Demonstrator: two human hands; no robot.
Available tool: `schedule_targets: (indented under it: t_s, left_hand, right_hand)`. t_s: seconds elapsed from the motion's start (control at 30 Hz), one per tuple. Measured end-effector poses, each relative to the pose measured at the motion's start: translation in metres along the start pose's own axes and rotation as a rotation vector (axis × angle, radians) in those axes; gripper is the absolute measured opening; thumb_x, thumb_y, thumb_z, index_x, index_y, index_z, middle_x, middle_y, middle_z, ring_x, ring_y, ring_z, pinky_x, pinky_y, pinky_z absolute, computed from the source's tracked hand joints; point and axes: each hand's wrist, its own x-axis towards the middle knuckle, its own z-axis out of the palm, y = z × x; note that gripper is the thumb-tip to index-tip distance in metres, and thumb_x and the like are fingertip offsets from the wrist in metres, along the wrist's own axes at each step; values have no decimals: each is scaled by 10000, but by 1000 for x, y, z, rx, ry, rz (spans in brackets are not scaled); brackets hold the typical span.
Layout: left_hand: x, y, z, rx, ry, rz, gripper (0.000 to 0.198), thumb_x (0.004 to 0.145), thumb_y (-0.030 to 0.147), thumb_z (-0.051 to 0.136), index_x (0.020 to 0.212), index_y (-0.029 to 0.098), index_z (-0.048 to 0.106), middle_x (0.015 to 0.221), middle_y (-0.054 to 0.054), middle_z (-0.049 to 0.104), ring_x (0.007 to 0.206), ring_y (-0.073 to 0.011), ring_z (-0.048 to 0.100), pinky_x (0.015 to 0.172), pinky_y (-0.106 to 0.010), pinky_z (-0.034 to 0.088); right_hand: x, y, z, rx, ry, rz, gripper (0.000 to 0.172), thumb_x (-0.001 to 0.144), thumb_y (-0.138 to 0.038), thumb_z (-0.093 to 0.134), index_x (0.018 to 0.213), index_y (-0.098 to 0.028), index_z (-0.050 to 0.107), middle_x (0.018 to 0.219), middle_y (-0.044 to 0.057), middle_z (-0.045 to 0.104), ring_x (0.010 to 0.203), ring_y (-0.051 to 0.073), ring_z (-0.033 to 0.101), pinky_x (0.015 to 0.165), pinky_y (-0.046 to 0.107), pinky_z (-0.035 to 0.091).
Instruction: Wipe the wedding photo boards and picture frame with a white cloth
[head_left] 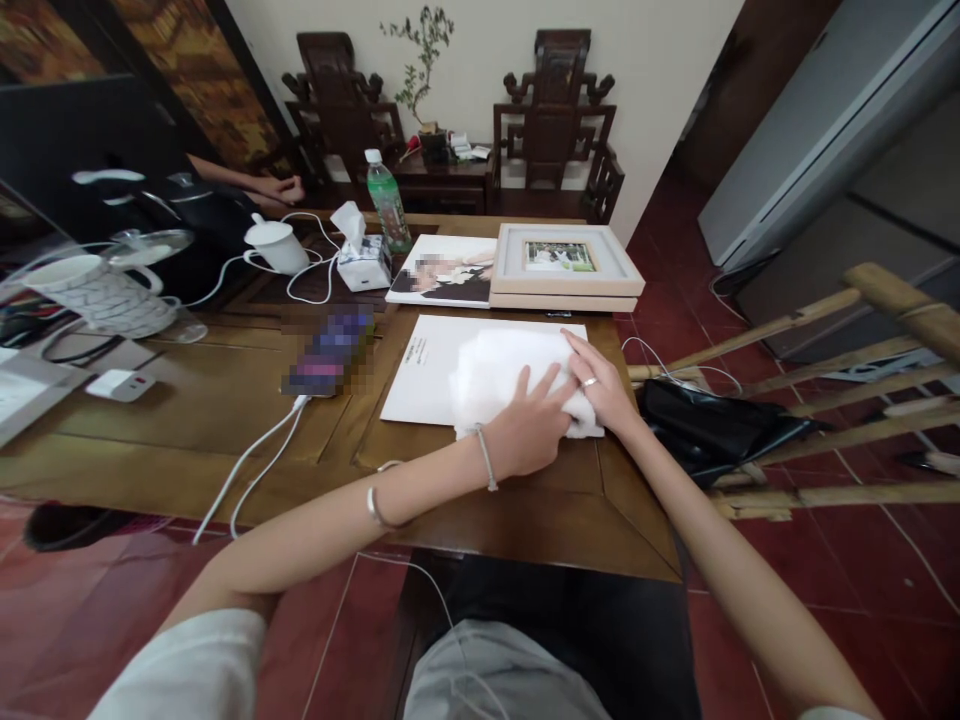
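A folded, fluffy white cloth (495, 365) lies over the right part of a flat white panel (420, 375), which has small dark print near its left side. My left hand (532, 425) rests on the cloth with its fingers spread. At the cloth's right edge, my right hand (604, 390), with a ring on one finger, holds the bunched material; its fingertips are partly hidden. Both hands are close together, the left fingers reaching toward the right hand.
Behind the panel are a photo print (450, 275) and stacked picture frames (566, 265). Leftward are a phone (330, 350) with a white cable, a tissue box (364, 265), a green bottle (388, 200) and a patterned jug (97, 295). Another person's hand (289, 190) shows beyond.
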Motion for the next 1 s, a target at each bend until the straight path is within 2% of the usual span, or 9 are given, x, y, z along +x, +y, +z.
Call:
schedule_targets:
  t_s: [0.13, 0.3, 0.4, 0.47, 0.57, 0.63, 0.77, 0.87, 1.0]
  left_hand:
    - [-2, 15, 3, 11, 33, 74, 360, 905, 144, 415, 1138, 149, 689, 1514, -134, 367, 1420, -395, 259, 1085, -631, 300]
    - [-37, 39, -12, -38, 6, 149, 311, 886, 181, 467, 1076, 159, 712, 1508, -133, 380, 1384, -409, 325, 1055, -612, 349]
    - [-50, 36, -25, -62, -44, 109, 292, 877, 194, 487, 1059, 141, 709, 1463, -160, 434, 1355, -385, 383, 1036, -548, 399]
    - [-47, 23, -30, -51, -72, 18, 295, 875, 170, 477, 1064, 121, 698, 1414, -182, 480, 1320, -356, 435, 1005, -492, 436]
    - [-27, -13, -34, -37, -89, -120, 327, 856, 97, 418, 1047, 83, 683, 1302, -217, 557, 1178, -324, 555, 901, -432, 487]
    - [-5, -42, -37, -102, -129, -183, 353, 834, 78, 400, 1053, 89, 676, 1190, -209, 619, 981, -278, 643, 802, -383, 506]
    - [44, -85, -49, -248, -102, -131, 333, 826, 104, 384, 955, 90, 690, 946, -150, 691, 837, -220, 635, 768, -313, 472]
    - [80, -90, -62, -304, -100, -90, 303, 817, 114, 385, 862, 88, 684, 869, -124, 686, 766, -193, 595, 710, -286, 443]
    - [115, -71, -74, -298, -158, -41, 288, 792, 73, 402, 848, 75, 684, 885, -127, 688, 774, -190, 571, 717, -287, 423]
  right_hand:
    - [0, 0, -2, 39, 5, 0, 531, 930, -533, 421, 1359, -247, 543, 1456, 50, 493, 1372, 230, 407, 1172, 444, 259]
    - [1, 3, -2, 12, -15, 2, 488, 949, -504, 394, 1324, -253, 578, 1433, 53, 519, 1379, 227, 399, 1180, 467, 233]
    - [2, 7, 0, -56, -4, -8, 458, 956, -439, 382, 1303, -234, 600, 1408, 69, 544, 1371, 233, 413, 1172, 475, 256]
    - [2, 11, 1, -143, -10, -22, 437, 940, -365, 402, 1291, -209, 612, 1389, 88, 560, 1355, 249, 435, 1160, 490, 285]
    - [1, 15, 2, -258, -67, -64, 439, 891, -263, 440, 1291, -204, 610, 1394, 90, 554, 1367, 270, 416, 1149, 529, 295]
    - [1, 17, 3, -289, -88, -88, 458, 872, -222, 435, 1299, -217, 600, 1405, 82, 544, 1379, 272, 396, 1143, 547, 299]
    - [1, 17, 4, -326, -86, -120, 471, 857, -196, 419, 1293, -179, 596, 1403, 117, 539, 1363, 294, 416, 1120, 561, 329]
    - [1, 16, 3, -349, -72, -142, 452, 867, -206, 405, 1263, -138, 612, 1370, 152, 561, 1325, 306, 457, 1104, 554, 352]
    - [1, 15, 2, -360, -72, -164, 428, 875, -207, 402, 1231, -137, 628, 1297, 156, 611, 1247, 301, 521, 1080, 529, 383]
